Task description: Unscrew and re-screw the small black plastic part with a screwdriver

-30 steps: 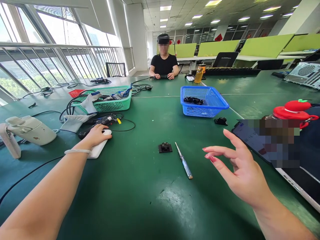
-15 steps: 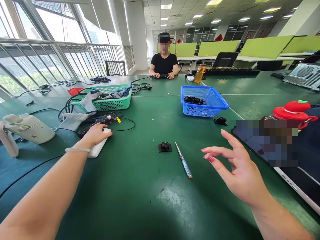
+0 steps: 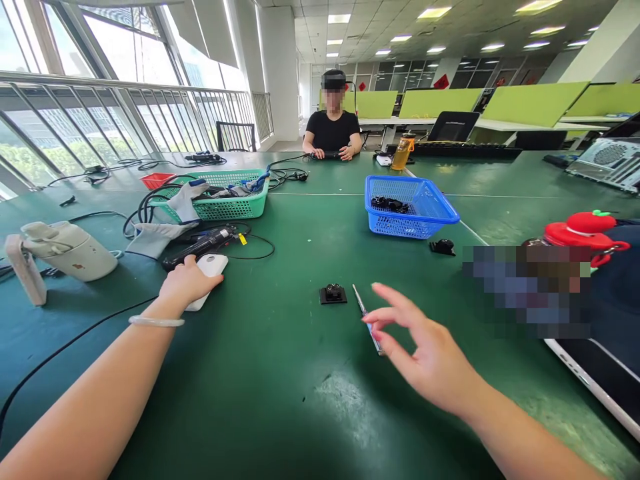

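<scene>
My right hand [image 3: 425, 353] is over a screwdriver [image 3: 360, 301] lying on the green table. Its fingers and thumb are apart around the handle, and contact cannot be made out. Left of the screwdriver sits a small black square part [image 3: 333, 294] with a raised middle. My left hand [image 3: 186, 283], wearing a pale bracelet, rests with its thumb stretched out across a flat white object [image 3: 213, 265]. Its fingertips are beside a black tool [image 3: 200, 245] with a yellow tag; part of the white object is hidden under the hand.
A green basket [image 3: 255, 205] holds gloves and cables; a blue basket [image 3: 430, 220] contains black pieces. Another black part [image 3: 443, 247] lies near it. A pale jug-shaped bottle [image 3: 75, 252] lies at left. A laptop edge [image 3: 585, 377] and red-lidded bottle [image 3: 580, 230] are right. Across sits a person [image 3: 333, 130].
My right hand has moved left and come over the screwdriver. My left hand has slid slightly down the white object, showing more of its far end. The view has shifted a little.
</scene>
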Available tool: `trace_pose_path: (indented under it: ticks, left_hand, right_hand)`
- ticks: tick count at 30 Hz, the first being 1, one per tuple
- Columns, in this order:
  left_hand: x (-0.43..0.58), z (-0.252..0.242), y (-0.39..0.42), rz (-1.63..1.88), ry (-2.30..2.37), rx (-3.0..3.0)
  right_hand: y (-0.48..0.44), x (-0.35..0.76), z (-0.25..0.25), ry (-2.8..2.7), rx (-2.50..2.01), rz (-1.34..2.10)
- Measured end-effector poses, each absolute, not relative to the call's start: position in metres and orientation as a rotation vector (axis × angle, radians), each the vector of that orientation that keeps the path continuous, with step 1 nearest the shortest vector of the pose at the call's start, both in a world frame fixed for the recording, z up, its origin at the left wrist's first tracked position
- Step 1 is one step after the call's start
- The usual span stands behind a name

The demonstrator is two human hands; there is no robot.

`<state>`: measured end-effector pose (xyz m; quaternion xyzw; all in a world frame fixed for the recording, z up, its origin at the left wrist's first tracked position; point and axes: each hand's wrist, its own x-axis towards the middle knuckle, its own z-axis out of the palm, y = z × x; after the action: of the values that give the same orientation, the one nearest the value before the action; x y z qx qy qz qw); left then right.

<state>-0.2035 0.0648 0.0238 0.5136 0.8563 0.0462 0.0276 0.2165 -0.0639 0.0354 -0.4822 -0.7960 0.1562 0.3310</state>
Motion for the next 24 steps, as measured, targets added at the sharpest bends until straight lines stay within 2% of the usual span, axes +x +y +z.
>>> trace_pose_path:
  ticks: [5,9,14,18,20,24]
  left_hand:
    - [-0.188,0.031,0.047,0.558,2.695,1.542]
    - [-0.176,0.04,0.031,0.869,2.625,1.447]
    - [-0.168,0.037,0.022,1.127,2.521,1.665]
    - [-0.168,0.028,0.021,1.252,2.45,1.803]
    - [-0.17,0.024,0.021,1.228,2.424,1.887]
    - [-0.172,0.018,0.021,1.156,2.399,2.105]
  right_hand:
    - [-0.056,0.157,0.038,-2.48,-0.919,0.495]
    - [-0.014,0.083,0.031,-2.513,-0.942,0.733]
    - [0.055,-0.008,0.024,-1.843,-1.156,1.231]
    - [0.08,-0.049,0.036,-1.362,-0.812,1.548]
    - [0.082,-0.057,0.044,-1.343,-0.675,1.57]
    - [0.082,-0.063,0.052,-1.498,-0.802,1.359]
